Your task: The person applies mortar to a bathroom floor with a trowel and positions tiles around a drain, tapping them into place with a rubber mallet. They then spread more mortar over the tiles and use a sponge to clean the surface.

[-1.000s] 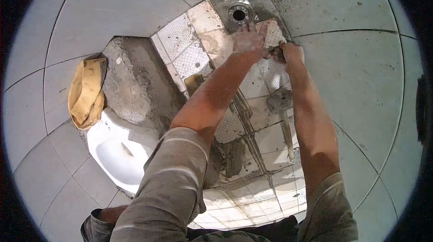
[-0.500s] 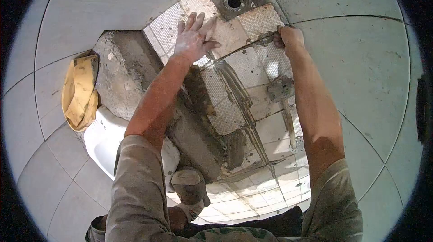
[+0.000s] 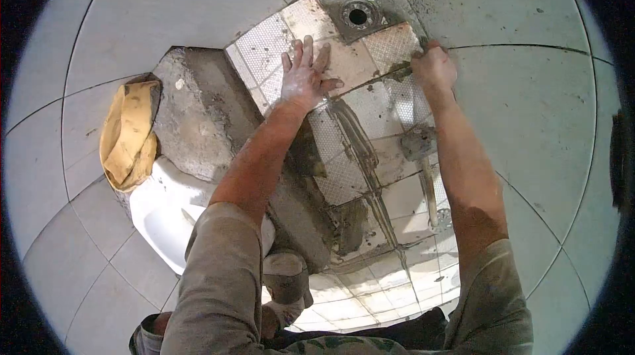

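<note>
Left hand: fingers spread flat on floor tile. Right hand: fingers clenched, possibly on small tool, at tile's 3 o'clock edge. Floor drain at 12 o'clock.

We find no text, label, brand, number or sign that can be read anywhere in this view. The floor tiles carry only a fine dotted texture and smears of mortar, and the wall tiles are plain. The yellow cloth and the white squat pan bear no lettering that we can make out.
</note>
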Demonstrator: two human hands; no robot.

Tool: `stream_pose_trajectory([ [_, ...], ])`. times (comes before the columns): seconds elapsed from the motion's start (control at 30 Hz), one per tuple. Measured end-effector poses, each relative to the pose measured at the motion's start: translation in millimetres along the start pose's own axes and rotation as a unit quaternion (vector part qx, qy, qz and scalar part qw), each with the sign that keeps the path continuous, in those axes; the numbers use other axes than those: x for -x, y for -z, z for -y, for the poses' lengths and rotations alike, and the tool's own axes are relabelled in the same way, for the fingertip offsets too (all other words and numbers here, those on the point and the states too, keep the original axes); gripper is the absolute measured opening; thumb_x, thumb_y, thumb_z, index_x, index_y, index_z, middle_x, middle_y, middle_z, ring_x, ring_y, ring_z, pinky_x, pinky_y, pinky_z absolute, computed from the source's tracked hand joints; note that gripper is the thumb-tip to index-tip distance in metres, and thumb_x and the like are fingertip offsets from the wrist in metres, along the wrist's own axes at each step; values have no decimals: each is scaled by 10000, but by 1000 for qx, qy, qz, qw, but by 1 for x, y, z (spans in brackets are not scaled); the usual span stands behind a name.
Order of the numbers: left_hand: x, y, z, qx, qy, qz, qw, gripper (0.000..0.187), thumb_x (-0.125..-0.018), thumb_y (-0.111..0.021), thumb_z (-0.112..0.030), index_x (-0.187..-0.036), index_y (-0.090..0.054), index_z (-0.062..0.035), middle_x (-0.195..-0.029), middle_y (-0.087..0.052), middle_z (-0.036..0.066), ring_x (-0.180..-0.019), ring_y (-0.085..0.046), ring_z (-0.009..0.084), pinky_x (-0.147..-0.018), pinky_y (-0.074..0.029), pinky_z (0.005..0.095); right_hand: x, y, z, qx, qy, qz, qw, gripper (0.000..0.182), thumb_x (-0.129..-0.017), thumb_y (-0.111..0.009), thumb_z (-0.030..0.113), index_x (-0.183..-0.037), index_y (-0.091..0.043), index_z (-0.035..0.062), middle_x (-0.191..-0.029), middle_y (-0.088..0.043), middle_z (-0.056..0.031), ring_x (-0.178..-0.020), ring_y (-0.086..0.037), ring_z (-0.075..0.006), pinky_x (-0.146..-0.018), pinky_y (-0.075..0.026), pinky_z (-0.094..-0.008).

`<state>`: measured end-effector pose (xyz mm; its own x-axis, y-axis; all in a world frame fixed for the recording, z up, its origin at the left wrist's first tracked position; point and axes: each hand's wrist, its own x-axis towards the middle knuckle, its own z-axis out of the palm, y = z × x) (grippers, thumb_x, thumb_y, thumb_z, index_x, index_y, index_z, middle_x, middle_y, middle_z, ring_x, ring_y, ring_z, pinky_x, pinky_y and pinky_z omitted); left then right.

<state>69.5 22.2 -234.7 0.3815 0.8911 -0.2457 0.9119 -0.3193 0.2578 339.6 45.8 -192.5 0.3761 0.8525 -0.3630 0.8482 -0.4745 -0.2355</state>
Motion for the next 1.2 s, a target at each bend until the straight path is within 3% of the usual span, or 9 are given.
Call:
stream_pose_trajectory([
  [0.2, -1, -5, 4, -34, 7, 11, 999, 961, -781, -543, -685, -1510, -213, -152, -1541, -129, 255, -1425, -130, 439, -1144, -116, 558, 4, -36, 10, 134, 69, -5, 989, 676, -827, -647, 444, -1289, -468, -15, -1328, -464, -145, -1255, -419, -341, -1042, -387, -438],
  [0.47, -6, 11, 10, -113, -53, 54, 991, 1051, -722, -587, -702, -1502, -204, -112, -1502, -209, 291, -1394, -190, 471, -1164, -157, 476, -5, -42, 15, 214, 136, 52, 966, 612, -824, -614, 484, -1148, -598, -36, -1181, -564, -182, -1162, -463, -319, -1002, -333, -400],
  [0.5, -5, 15, 7, -100, -42, 63, 992, 1042, -728, -612, -670, -1505, -206, -108, -1525, -185, 263, -1411, -201, 416, -1172, -116, 456, -9, -45, 15, 222, 154, 48, 962, 598, -820, -611, 481, -1114, -624, -41, -1148, -579, -184, -1125, -473, -313, -975, -329, -397],
  [0.7, -5, 14, 6, -123, -37, 59, 990, 1055, -706, -606, -693, -1502, -223, -116, -1530, -199, 243, -1413, -207, 404, -1157, -110, 504, -9, -52, 6, 262, 225, -21, 938, 629, -813, -607, 501, -1068, -634, -74, -1097, -585, -178, -1041, -469, -293, -918, -335, -418],
  [0.83, -4, 17, 0, -127, -26, 71, 989, 1052, -718, -605, -689, -1507, -205, -119, -1529, -202, 245, -1416, -202, 405, -1141, -102, 549, -7, -47, 10, 268, 201, 31, 942, 663, -815, -606, 511, -1092, -604, -91, -1083, -579, -160, -1034, -470, -284, -901, -335, -405],
  [0.93, -5, 17, -3, -158, -10, 112, 981, 1036, -762, -506, -723, -1522, -120, -135, -1546, -150, 240, -1426, -182, 394, -1143, -106, 541, -9, -52, 8, 264, 205, -12, 943, 678, -837, -579, 519, -1135, -566, -91, -1098, -560, -159, -1029, -471, -284, -919, -327, -404],
  [1.0, -7, 16, -2, -177, -10, 119, 977, 1044, -766, -489, -729, -1524, -89, -134, -1552, -128, 239, -1430, -176, 387, -1144, -108, 537, -8, -43, 16, 297, 170, 62, 938, 675, -854, -561, 516, -1152, -541, -89, -1128, -539, -180, -1037, -468, -295, -957, -318, -411],
  [1.13, -6, 17, 1, -174, -28, 109, 978, 1036, -765, -478, -736, -1517, -130, -114, -1545, -147, 248, -1426, -184, 395, -1147, -117, 522, -19, -80, -4, 365, 158, 14, 918, 646, -864, -553, 492, -1157, -545, -84, -1153, -528, -186, -1078, -460, -299, -991, -298, -416],
  [1.2, -6, 13, 5, -182, -42, 90, 978, 1035, -756, -463, -749, -1503, -185, -88, -1523, -198, 268, -1412, -219, 407, -1148, -139, 506, -7, -67, 1, 269, 170, -10, 948, 621, -868, -559, 452, -1183, -536, -82, -1192, -529, -182, -1135, -446, -303, -1014, -280, -415],
])
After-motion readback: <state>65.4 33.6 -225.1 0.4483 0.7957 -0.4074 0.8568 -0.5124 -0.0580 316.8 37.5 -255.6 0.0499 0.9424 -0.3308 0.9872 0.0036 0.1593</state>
